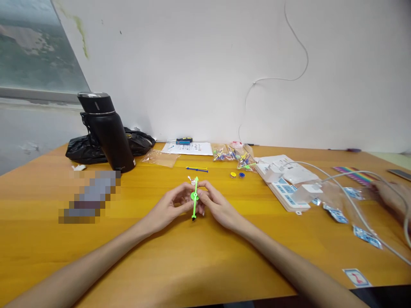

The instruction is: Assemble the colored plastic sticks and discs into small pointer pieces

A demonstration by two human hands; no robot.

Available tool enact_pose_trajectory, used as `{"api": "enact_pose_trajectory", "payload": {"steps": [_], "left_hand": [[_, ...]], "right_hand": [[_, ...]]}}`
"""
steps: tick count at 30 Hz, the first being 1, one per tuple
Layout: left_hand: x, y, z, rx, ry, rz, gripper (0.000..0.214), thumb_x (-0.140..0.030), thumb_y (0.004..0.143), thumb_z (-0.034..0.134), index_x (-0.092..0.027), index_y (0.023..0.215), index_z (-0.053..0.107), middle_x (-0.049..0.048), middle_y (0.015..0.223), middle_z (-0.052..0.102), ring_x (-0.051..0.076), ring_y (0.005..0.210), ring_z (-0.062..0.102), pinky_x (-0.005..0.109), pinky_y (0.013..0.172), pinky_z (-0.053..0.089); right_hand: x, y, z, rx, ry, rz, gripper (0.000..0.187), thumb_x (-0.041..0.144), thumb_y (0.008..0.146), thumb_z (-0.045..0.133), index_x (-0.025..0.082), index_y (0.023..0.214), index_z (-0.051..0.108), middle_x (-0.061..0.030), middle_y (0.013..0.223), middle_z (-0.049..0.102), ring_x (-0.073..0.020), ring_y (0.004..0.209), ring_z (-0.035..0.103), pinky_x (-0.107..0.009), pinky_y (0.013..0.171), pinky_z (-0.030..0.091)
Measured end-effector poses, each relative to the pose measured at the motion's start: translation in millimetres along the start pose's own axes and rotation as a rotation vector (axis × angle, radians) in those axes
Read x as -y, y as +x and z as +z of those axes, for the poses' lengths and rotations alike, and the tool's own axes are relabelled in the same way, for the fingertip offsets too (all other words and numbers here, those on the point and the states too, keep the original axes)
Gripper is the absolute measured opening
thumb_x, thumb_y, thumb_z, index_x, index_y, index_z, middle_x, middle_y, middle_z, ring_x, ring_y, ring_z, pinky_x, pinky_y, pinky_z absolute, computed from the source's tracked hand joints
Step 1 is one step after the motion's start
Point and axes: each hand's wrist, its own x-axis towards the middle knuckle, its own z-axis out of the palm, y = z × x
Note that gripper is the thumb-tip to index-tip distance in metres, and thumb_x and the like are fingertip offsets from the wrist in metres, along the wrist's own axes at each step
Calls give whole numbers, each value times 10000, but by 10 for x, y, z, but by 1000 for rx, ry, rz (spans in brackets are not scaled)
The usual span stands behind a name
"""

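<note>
Both of my hands meet at the middle of the wooden table. My left hand and my right hand pinch a thin green plastic stick with a small green disc threaded on it. The stick stands nearly upright, its pointed tip up and a dark end resting near the table. A small white and red piece lies just behind my fingers. Beyond it a blue stick lies flat, with a yellow disc and a blue disc to its right.
A black flask stands at back left before a black bag. Paper sheet, bags of coloured parts, a white power strip with cables, and small blue packets lie right. Another person's hand rests at far right.
</note>
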Motion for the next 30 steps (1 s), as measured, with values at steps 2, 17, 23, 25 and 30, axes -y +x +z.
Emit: {"api": "enact_pose_trajectory", "payload": {"steps": [2, 17, 23, 25, 30], "left_hand": [[0, -3, -7, -55, 58, -2, 244, -376, 968, 574, -191, 1125, 552, 45, 956, 631, 161, 845, 598, 302, 795, 480], [-12, -29, -19, -33, 86, -40, 253, -421, 1003, 473, -185, 1041, 556, 7, 848, 530, 141, 772, 499, 271, 760, 423], [19, -27, -3, -12, 65, -11, 244, -428, 1009, 453, -190, 1025, 507, 4, 828, 520, 145, 761, 510, 282, 756, 439], [6, -29, 17, -8, 54, -8, 244, -432, 1007, 451, -192, 994, 495, 2, 822, 507, 143, 749, 504, 281, 744, 443], [-42, -34, 62, -7, 62, -8, 270, -455, 992, 465, -196, 917, 473, -8, 807, 469, 136, 721, 474, 264, 701, 433]], "right_hand": [[41, -27, 15, -65, -168, -57, 269, 431, 1050, 393, 230, 1225, 435, 6, 845, 582, -140, 743, 553, -278, 722, 454], [63, -56, -51, -50, -685, -251, 293, 337, 1020, 499, 235, 1294, 525, -74, 1132, 657, -187, 922, 621, -309, 828, 474], [11, -43, -49, -73, -909, -402, 236, 348, 1049, 433, 187, 1167, 560, -96, 1017, 667, -198, 863, 627, -301, 743, 455], [7, -45, -53, -81, -986, -467, 212, 321, 1054, 415, 185, 1121, 563, -94, 965, 670, -201, 842, 628, -301, 718, 447], [24, -50, -26, -56, -1130, -536, 229, 263, 1061, 357, 204, 1023, 575, -79, 875, 672, -198, 811, 629, -300, 695, 445]]}}
